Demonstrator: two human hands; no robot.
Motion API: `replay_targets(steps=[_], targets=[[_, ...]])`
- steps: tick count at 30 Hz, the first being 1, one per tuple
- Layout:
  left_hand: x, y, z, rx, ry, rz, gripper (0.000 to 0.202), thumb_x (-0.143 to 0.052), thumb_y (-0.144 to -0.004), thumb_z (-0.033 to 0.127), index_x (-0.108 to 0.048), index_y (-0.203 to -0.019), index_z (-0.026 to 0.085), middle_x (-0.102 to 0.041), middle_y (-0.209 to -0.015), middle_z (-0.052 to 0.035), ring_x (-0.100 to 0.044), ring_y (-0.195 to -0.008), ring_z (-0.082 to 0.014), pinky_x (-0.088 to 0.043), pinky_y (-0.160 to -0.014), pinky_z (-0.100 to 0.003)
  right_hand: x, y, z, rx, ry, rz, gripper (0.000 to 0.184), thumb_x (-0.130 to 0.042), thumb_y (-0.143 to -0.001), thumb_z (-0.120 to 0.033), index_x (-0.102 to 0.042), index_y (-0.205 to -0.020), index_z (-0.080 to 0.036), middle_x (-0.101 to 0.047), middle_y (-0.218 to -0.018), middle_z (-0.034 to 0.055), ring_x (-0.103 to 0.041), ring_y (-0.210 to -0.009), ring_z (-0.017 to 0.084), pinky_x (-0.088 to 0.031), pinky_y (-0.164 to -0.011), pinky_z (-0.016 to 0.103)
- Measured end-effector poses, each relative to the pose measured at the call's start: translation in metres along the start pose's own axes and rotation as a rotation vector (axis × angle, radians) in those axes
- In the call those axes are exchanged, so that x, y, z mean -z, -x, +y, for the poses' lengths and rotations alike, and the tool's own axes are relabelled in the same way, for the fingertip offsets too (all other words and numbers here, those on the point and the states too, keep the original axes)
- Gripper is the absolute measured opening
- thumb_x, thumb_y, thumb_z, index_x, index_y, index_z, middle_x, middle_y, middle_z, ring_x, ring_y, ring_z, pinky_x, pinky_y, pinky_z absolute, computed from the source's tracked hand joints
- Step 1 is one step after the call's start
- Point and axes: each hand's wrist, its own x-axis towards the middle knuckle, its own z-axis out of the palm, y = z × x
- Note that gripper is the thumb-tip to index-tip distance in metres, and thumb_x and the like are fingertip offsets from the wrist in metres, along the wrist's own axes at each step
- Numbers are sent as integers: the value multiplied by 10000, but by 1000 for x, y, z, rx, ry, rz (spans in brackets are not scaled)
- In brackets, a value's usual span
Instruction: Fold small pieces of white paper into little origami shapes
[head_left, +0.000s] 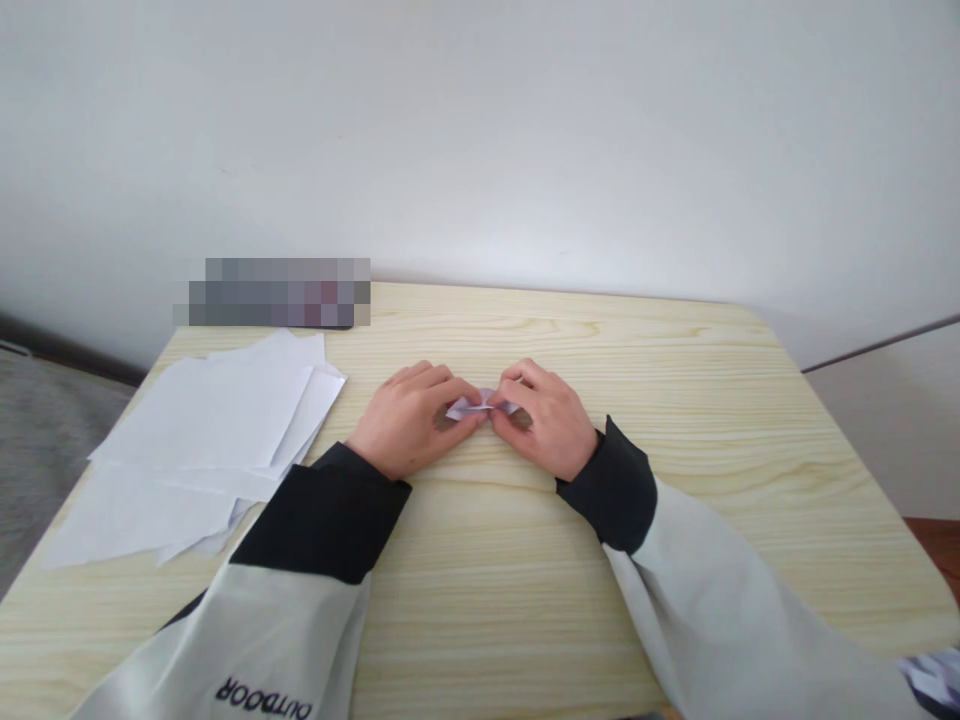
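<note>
A small folded piece of white paper (486,403) is held between my two hands, just above or on the table near its middle. My left hand (417,418) pinches its left part between thumb and fingers. From the other side, my right hand (546,415) pinches the paper with thumb and forefinger. The fingertips of both hands nearly meet and cover part of the paper, so its full folded shape is hidden.
Several loose white sheets (217,410) lie overlapping on the table's left side. Behind them, a dark flat object (277,300) is blurred out by pixels. The pale wood-grain table (487,600) meets a white wall (525,140) at the back.
</note>
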Motion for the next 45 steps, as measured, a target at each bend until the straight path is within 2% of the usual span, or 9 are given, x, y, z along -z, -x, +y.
replay_targets(steps=[4,11,16,20,27,34,36,40,45], targets=[[5,2,-12,-91,119,-62,244,-562,-836,371,-680,-966,201,-631,-794,-43,-541,-774,-183,-428,-733,-312,0,0,3,18,-20,-3,91,-540,-807,-196,-629,-818,-183,-584,-894,44,-544,-778,157,-413,-729,290],[5,1,-11,-83,151,-34,237,-543,-847,345,-692,-939,185,-628,-768,-50,-536,-762,-183,-433,-718,-311,1,0,7,60,-67,-6,101,-564,-827,-224,-651,-854,-182,-595,-912,56,-554,-781,160,-438,-750,311],[6,2,-10,-47,173,-16,234,-538,-837,314,-690,-955,179,-620,-797,-52,-548,-759,-171,-447,-703,-297,9,3,18,82,-260,-34,274,-626,-822,-337,-607,-1049,-185,-643,-973,61,-595,-840,155,-494,-740,279],[4,2,-11,-42,178,-13,240,-533,-840,312,-689,-963,177,-618,-810,-54,-553,-762,-167,-455,-701,-293,15,4,28,67,-307,0,160,-614,-838,-302,-652,-941,-187,-682,-848,40,-611,-674,114,-509,-618,232],[3,3,-8,-34,162,10,246,-525,-830,287,-672,-988,169,-610,-824,-59,-559,-770,-166,-462,-717,-292,15,4,28,116,-263,42,126,-625,-833,-280,-683,-898,-188,-713,-860,53,-660,-735,132,-537,-667,240],[11,4,-14,213,290,61,265,-636,-771,415,-689,-896,188,-634,-671,12,-507,-547,-105,-412,-527,-224,17,5,25,38,-219,139,134,-694,-771,-306,-663,-737,-180,-683,-676,7,-604,-564,91,-499,-547,194],[12,3,-17,242,356,61,249,-624,-776,425,-705,-853,202,-664,-679,6,-555,-581,-120,-442,-554,-232,17,6,26,37,-212,144,124,-685,-779,-302,-668,-739,-186,-689,-686,10,-604,-560,92,-497,-538,198],[13,2,-19,167,460,106,210,-633,-773,408,-718,-797,218,-698,-837,-37,-631,-757,-161,-496,-687,-269,17,6,31,124,-246,126,97,-602,-845,-223,-695,-858,-198,-715,-817,45,-656,-707,121,-532,-632,235],[9,3,-20,207,473,121,197,-673,-743,385,-711,-865,235,-681,-780,-24,-602,-666,-146,-480,-601,-258,16,6,33,193,-299,97,164,-542,-873,-172,-694,-918,-213,-710,-896,51,-660,-829,130,-545,-735,263]])
